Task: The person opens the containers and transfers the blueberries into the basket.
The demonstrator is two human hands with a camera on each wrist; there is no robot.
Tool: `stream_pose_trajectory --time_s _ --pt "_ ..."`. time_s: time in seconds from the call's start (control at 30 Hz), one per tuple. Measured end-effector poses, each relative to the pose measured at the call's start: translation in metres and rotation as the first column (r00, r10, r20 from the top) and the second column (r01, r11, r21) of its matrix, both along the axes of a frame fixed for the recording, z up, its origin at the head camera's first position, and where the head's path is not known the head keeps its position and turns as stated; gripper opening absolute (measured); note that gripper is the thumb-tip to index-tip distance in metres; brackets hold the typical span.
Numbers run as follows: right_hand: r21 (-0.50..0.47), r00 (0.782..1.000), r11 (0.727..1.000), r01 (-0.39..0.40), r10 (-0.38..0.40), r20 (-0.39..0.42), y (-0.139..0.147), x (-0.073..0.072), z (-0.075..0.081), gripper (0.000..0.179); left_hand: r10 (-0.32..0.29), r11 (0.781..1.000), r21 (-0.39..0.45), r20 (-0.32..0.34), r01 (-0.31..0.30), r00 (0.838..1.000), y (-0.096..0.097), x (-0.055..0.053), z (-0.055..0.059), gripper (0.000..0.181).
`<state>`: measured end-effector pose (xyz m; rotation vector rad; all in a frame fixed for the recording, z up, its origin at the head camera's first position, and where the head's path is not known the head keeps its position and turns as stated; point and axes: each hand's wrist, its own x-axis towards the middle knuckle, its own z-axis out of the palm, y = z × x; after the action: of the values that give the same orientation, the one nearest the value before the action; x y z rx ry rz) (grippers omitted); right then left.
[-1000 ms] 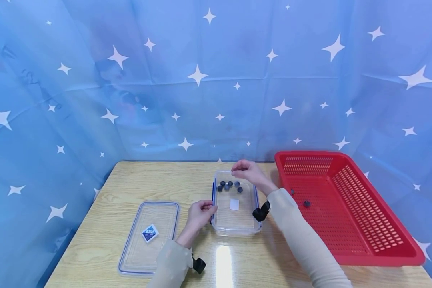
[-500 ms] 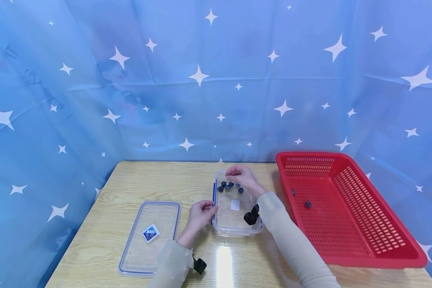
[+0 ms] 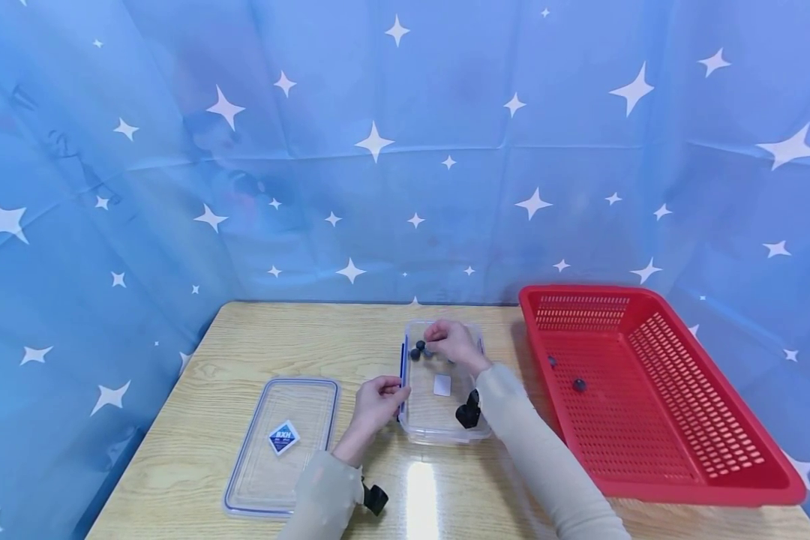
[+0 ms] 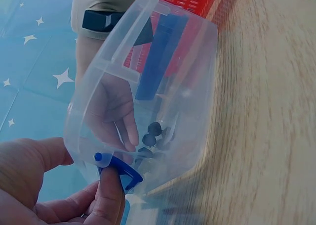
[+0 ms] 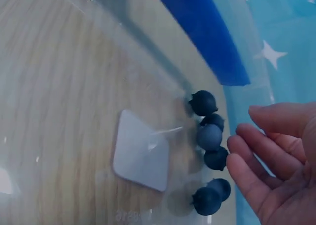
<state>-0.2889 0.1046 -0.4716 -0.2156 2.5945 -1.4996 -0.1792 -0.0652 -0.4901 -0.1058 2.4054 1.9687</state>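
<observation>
The dark berries (image 5: 203, 103) lie just beside the fingertips of your right grip (image 3: 454, 343), at the far end of the clear container (image 3: 425, 416); at least six show in the right wrist view. That grip is loosely spread, thumb apart from the fingers, with nothing visible between them; whether a fingertip touches a berry, you cannot tell. Your left grip (image 3: 373, 405) pinches the blue latch (image 4: 127, 174) on the container's left side. Nearer you than the right grip, a white square (image 3: 442, 385) shows at the container's base. To the left of your left grip and closer to you, the blue-edged lid (image 3: 263, 480) lies flat on the surface (image 3: 290, 337), bearing a diamond-shaped sticker (image 3: 283, 437). Right of your right grip stands the red basket (image 3: 637, 416), with two more berries (image 3: 579, 385) inside. Beyond both grips hangs a blue star-patterned curtain (image 3: 310, 165).
</observation>
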Motion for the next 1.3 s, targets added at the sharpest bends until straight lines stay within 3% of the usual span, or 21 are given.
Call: stream_pose_trajectory --time_s 0.23,0.43,0.6,0.8,1.3 --pt "0.026 0.998 0.999 -0.023 0.025 -0.051 -0.0002 -0.0004 -0.0053 0.015 -0.002 1.000 -0.006 -0.014 0.002 1.000 0.0007 -0.0002 -0.0008 0.027" --pt "0.003 0.999 1.000 -0.018 0.018 -0.039 0.0002 -0.0007 -0.0075 0.015 0.005 1.000 -0.005 -0.010 -0.006 1.000 0.0010 -0.0012 -0.0011 0.026" --pt "0.006 0.998 0.998 -0.057 0.057 -0.035 -0.0006 0.0013 -0.0055 0.014 0.009 1.000 -0.015 -0.017 -0.009 1.000 0.0003 -0.0018 -0.0006 0.025" --pt "0.035 0.994 0.994 -0.104 0.105 -0.021 -0.0015 0.0020 -0.0061 0.017 0.002 1.000 -0.016 -0.011 -0.002 1.000 -0.0005 -0.0018 -0.0001 0.026" --pt "0.114 0.993 0.987 -0.117 0.115 0.025 -0.0019 0.0039 -0.0080 0.023 -0.009 1.000 0.001 0.005 0.009 1.000 0.0000 -0.0015 -0.0021 0.027"
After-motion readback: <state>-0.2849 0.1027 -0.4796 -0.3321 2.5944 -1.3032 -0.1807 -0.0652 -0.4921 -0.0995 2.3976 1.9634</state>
